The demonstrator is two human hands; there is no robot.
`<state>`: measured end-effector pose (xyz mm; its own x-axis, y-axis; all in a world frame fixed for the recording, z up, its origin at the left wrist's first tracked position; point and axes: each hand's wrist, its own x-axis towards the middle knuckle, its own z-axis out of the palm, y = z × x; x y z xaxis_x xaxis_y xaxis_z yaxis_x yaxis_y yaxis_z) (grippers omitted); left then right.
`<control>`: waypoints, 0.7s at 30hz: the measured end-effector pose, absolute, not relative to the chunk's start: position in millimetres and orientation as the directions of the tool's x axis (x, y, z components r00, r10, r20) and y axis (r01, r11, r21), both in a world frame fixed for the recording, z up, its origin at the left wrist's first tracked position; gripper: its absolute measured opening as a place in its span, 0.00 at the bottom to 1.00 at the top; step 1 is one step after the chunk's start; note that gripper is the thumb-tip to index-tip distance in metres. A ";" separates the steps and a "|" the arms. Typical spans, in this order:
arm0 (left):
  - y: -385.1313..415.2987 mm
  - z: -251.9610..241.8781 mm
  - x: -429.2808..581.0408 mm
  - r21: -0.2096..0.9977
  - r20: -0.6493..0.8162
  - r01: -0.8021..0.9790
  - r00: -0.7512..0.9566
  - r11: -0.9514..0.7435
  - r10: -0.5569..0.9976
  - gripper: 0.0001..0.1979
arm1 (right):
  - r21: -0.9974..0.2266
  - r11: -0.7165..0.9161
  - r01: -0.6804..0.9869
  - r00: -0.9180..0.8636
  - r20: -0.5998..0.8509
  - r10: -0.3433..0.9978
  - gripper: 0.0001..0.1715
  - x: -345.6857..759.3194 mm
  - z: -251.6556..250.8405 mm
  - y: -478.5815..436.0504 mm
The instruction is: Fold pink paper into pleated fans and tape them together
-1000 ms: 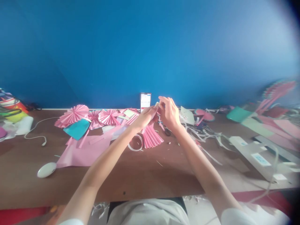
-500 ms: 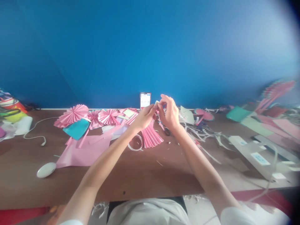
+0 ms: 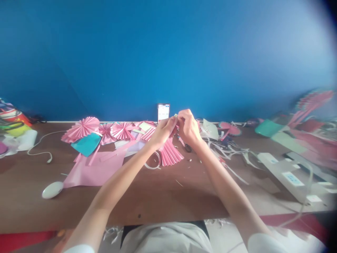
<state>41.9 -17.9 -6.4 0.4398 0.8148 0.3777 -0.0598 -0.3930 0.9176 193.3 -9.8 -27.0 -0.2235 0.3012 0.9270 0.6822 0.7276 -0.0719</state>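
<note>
My left hand [image 3: 162, 133] is closed, thumb against fingers, on a small pale yellow-green piece of paper [image 3: 175, 115] whose tip shows above the thumb. Close against it, my right hand [image 3: 188, 127] is pinched at the same spot with its fingers curled in; what lies between those fingertips is hidden. Below the hands, a pleated pink paper fan [image 3: 170, 154] lies spread on the table, its upper end behind my left hand. A roll of white tape [image 3: 152, 161] lies flat beside the fan.
A phone [image 3: 163, 111] stands against the blue wall. Pink paper fans [image 3: 122, 131], a teal paper piece [image 3: 86, 144] and a pink sheet [image 3: 93, 172] lie left. White paper strips [image 3: 229, 151] and a power strip [image 3: 281, 175] are right. A white mouse [image 3: 52, 190] sits front left.
My right hand's raised fingers have curled down into a tighter pinch against my left hand. My left hand stays nearly in place, as do the things on the table.
</note>
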 end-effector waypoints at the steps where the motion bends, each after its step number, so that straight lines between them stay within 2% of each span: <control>1: -19.4 -5.2 42.3 0.925 0.366 -0.068 0.431 -0.374 0.825 0.26 | -0.073 0.737 0.672 -0.224 0.928 0.297 0.12 193.3 -27.7 -9.4; 6: -25.7 1.9 43.0 0.950 0.309 -0.089 0.426 -0.300 0.850 0.26 | -0.067 0.753 0.654 -0.222 0.935 0.276 0.13 193.2 -28.8 -9.1; 14: -22.1 -3.5 42.9 0.943 0.331 -0.122 0.466 -0.311 0.821 0.26 | -0.053 0.750 0.659 -0.208 0.946 0.250 0.14 193.9 -28.6 -10.3; 21: -22.5 -1.6 41.2 0.936 0.343 -0.112 0.490 -0.333 0.801 0.26 | -0.080 0.758 0.647 -0.162 0.957 0.240 0.11 193.4 -29.9 -10.7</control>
